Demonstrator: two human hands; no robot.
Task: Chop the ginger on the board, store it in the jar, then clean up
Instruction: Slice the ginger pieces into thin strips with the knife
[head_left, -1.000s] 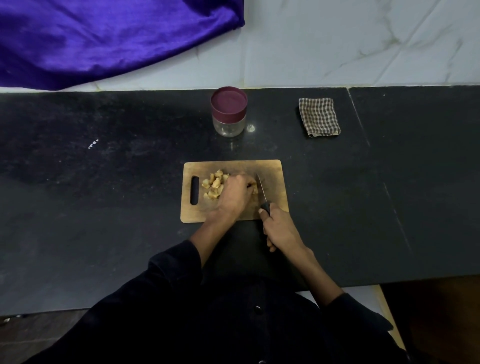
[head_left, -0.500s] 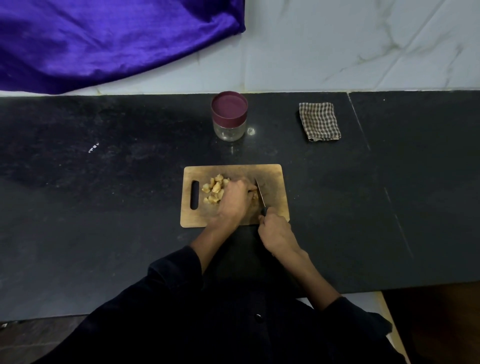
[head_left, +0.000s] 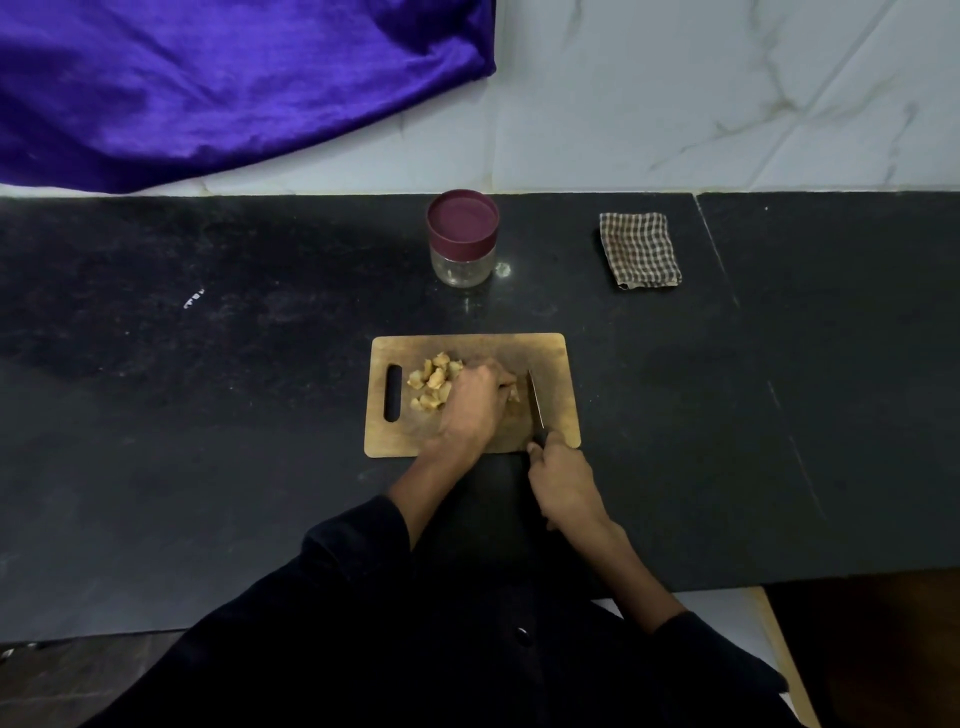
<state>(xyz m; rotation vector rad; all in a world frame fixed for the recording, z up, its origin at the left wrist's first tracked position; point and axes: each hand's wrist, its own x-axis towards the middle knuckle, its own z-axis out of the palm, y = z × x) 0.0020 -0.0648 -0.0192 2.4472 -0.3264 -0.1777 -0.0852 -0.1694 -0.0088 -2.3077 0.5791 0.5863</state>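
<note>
A wooden cutting board lies on the black counter with a pile of cut ginger chunks near its handle slot. My left hand sits curled over the board's middle and pinches a small ginger piece at its fingertips. My right hand grips the black handle of a knife, whose blade points away from me just right of that piece. A clear glass jar with a maroon lid stands shut behind the board.
A folded checked cloth lies at the back right of the black counter. Purple fabric hangs over the white marble wall at the back left. The counter's front edge runs just below my arms.
The knife and my right hand shifted slightly back and forth beside the ginger piece; my left hand stays on it. The view dropped a little.
</note>
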